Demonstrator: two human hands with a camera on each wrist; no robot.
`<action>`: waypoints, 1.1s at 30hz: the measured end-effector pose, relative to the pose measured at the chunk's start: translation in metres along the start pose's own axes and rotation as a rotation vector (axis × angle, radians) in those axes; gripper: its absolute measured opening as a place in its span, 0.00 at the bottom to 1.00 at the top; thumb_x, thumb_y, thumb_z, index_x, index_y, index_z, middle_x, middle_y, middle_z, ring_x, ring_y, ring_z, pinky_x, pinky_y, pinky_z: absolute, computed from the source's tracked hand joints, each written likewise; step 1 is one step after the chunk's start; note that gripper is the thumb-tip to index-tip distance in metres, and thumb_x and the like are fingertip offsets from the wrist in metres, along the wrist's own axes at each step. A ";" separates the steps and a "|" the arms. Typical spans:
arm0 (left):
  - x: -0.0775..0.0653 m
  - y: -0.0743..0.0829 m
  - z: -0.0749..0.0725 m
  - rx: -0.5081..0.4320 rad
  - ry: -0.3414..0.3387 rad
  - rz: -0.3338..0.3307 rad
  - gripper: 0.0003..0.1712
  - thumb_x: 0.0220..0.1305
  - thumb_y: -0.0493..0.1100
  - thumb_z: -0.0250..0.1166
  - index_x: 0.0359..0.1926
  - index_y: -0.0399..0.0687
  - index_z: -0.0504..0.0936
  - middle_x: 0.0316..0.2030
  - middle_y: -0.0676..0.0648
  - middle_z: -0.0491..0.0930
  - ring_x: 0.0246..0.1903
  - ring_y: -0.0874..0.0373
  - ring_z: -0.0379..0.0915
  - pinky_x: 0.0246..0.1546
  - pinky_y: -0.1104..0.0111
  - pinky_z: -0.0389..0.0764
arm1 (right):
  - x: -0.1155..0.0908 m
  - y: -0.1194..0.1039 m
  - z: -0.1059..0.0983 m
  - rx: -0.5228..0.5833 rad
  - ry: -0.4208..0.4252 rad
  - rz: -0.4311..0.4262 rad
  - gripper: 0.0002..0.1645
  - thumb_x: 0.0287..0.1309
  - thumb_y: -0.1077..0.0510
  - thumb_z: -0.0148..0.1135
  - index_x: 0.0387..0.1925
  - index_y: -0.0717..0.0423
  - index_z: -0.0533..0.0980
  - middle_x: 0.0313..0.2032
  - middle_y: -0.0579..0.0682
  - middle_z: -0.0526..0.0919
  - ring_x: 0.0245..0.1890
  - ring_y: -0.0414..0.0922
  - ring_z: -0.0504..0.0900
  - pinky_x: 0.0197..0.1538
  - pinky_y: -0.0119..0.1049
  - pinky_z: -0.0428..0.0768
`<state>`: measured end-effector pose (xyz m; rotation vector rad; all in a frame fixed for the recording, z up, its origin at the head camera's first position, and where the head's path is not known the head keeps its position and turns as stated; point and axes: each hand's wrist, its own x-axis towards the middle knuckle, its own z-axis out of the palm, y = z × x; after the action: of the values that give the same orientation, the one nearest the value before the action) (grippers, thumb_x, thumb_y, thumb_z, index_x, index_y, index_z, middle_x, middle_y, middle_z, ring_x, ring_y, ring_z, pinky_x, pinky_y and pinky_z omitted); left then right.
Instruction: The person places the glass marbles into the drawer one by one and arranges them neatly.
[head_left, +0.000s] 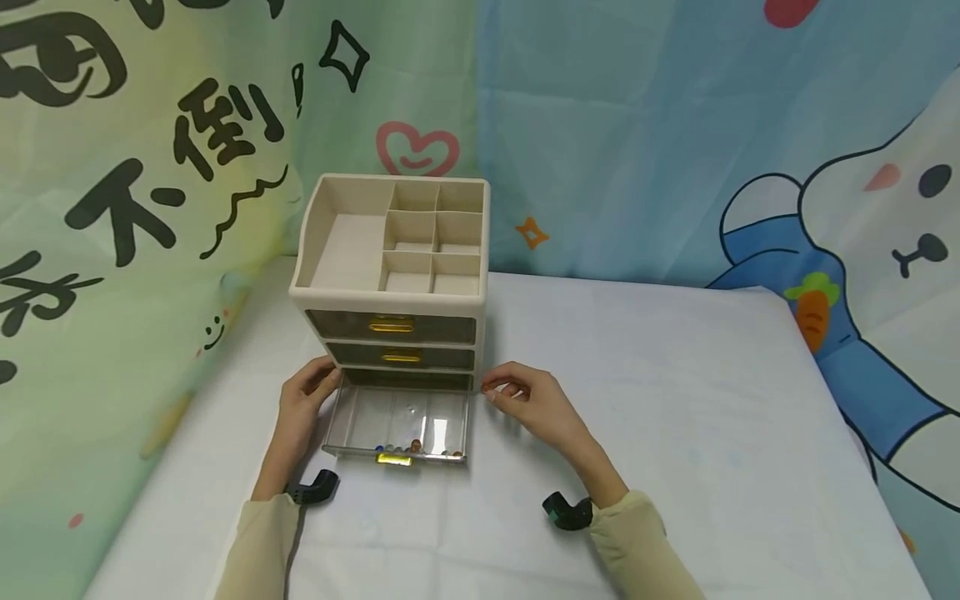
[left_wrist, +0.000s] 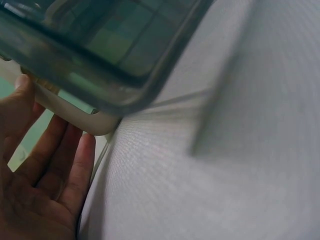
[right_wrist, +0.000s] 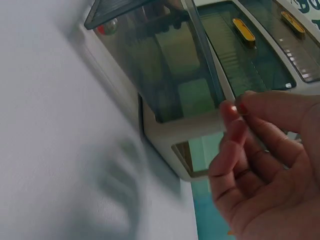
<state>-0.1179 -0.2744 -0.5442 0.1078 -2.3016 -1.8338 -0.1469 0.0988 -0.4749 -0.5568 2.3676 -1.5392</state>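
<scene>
A cream desktop organizer [head_left: 390,298] stands on the table with its bottom clear drawer [head_left: 367,417] pulled out. Several small coloured round beads [head_left: 416,446] lie along the drawer's front. My left hand [head_left: 306,398] holds the organizer's lower left corner, thumb at the front edge and fingers at the side; in the left wrist view some fingertips of that hand [left_wrist: 47,165] are hidden behind the frame. Beside the drawer's right edge, my right hand [head_left: 528,398] pinches a small reddish bead [right_wrist: 241,107] between thumb and index finger. Its other fingers curl loosely.
Two upper drawers with a gold handle [head_left: 392,325] each are closed. On top are open compartments [head_left: 433,232]. A white cloth [head_left: 675,433] covers the table, and a printed curtain [head_left: 600,142] hangs behind and to the left.
</scene>
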 end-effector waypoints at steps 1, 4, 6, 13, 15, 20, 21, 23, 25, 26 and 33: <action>0.000 0.000 0.000 0.000 -0.001 0.003 0.19 0.77 0.42 0.62 0.62 0.35 0.80 0.47 0.68 0.84 0.49 0.72 0.81 0.51 0.80 0.80 | 0.001 -0.001 0.002 0.001 -0.001 -0.018 0.13 0.68 0.57 0.68 0.52 0.54 0.84 0.47 0.52 0.89 0.39 0.43 0.82 0.39 0.31 0.80; 0.001 0.000 0.001 0.003 0.000 0.004 0.19 0.77 0.42 0.62 0.62 0.35 0.80 0.47 0.68 0.84 0.49 0.72 0.81 0.51 0.81 0.80 | 0.004 -0.005 0.007 -0.002 -0.012 -0.068 0.14 0.70 0.57 0.67 0.53 0.54 0.84 0.48 0.52 0.90 0.40 0.43 0.82 0.43 0.31 0.81; 0.002 0.001 0.002 0.001 -0.002 0.004 0.19 0.77 0.42 0.62 0.61 0.35 0.80 0.47 0.68 0.84 0.49 0.72 0.81 0.52 0.81 0.80 | 0.005 -0.008 0.010 -0.006 -0.025 -0.098 0.15 0.71 0.56 0.66 0.55 0.55 0.83 0.49 0.52 0.90 0.40 0.42 0.82 0.44 0.32 0.82; 0.002 0.001 0.002 0.003 0.008 0.002 0.16 0.76 0.40 0.62 0.60 0.37 0.81 0.46 0.68 0.84 0.47 0.72 0.81 0.50 0.80 0.80 | 0.014 -0.022 0.014 -0.063 -0.116 -0.174 0.14 0.73 0.56 0.63 0.56 0.51 0.83 0.50 0.52 0.89 0.42 0.40 0.82 0.48 0.33 0.82; 0.002 0.001 0.002 -0.004 0.011 0.000 0.16 0.76 0.39 0.63 0.59 0.37 0.82 0.45 0.68 0.84 0.47 0.72 0.82 0.50 0.80 0.80 | 0.017 -0.025 0.014 -0.084 -0.146 -0.187 0.13 0.73 0.56 0.63 0.55 0.48 0.83 0.48 0.50 0.89 0.41 0.39 0.82 0.47 0.32 0.82; 0.002 0.000 0.001 -0.008 0.020 0.001 0.17 0.76 0.39 0.63 0.59 0.35 0.81 0.44 0.68 0.84 0.46 0.72 0.82 0.49 0.80 0.81 | 0.021 -0.033 0.015 -0.100 -0.229 -0.209 0.12 0.73 0.57 0.62 0.54 0.49 0.83 0.49 0.48 0.89 0.42 0.38 0.82 0.50 0.33 0.82; 0.003 0.000 0.001 -0.001 0.019 0.002 0.17 0.76 0.40 0.63 0.59 0.35 0.81 0.45 0.68 0.84 0.47 0.72 0.82 0.50 0.80 0.80 | 0.022 -0.034 0.016 -0.106 -0.245 -0.221 0.12 0.73 0.57 0.62 0.54 0.50 0.83 0.49 0.49 0.89 0.42 0.37 0.82 0.51 0.33 0.82; 0.003 0.000 0.001 0.000 0.020 0.002 0.17 0.76 0.40 0.63 0.59 0.35 0.81 0.45 0.69 0.84 0.47 0.72 0.82 0.50 0.80 0.80 | 0.025 -0.036 0.018 -0.123 -0.272 -0.236 0.12 0.73 0.58 0.62 0.54 0.50 0.83 0.49 0.48 0.89 0.43 0.37 0.82 0.51 0.33 0.82; 0.003 0.000 0.001 -0.002 0.017 0.002 0.18 0.76 0.41 0.63 0.59 0.34 0.81 0.44 0.69 0.84 0.47 0.72 0.82 0.50 0.80 0.80 | 0.026 -0.038 0.021 -0.145 -0.298 -0.266 0.13 0.74 0.59 0.61 0.55 0.52 0.83 0.48 0.49 0.89 0.43 0.37 0.82 0.51 0.34 0.82; 0.003 0.000 0.001 -0.003 0.014 0.006 0.18 0.76 0.40 0.63 0.60 0.34 0.81 0.45 0.69 0.84 0.47 0.73 0.82 0.50 0.80 0.80 | 0.027 -0.039 0.021 -0.154 -0.313 -0.283 0.13 0.74 0.60 0.61 0.55 0.52 0.82 0.48 0.49 0.89 0.43 0.37 0.83 0.51 0.34 0.83; 0.003 -0.001 0.001 -0.015 0.006 0.006 0.17 0.76 0.40 0.63 0.59 0.35 0.81 0.45 0.68 0.84 0.47 0.72 0.82 0.50 0.80 0.81 | 0.033 -0.042 0.024 -0.231 -0.411 -0.335 0.13 0.74 0.59 0.60 0.56 0.52 0.81 0.48 0.52 0.89 0.43 0.39 0.84 0.46 0.32 0.83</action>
<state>-0.1212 -0.2747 -0.5452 0.1040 -2.2812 -1.8449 -0.1590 0.0489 -0.4470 -1.2453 2.2127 -1.1238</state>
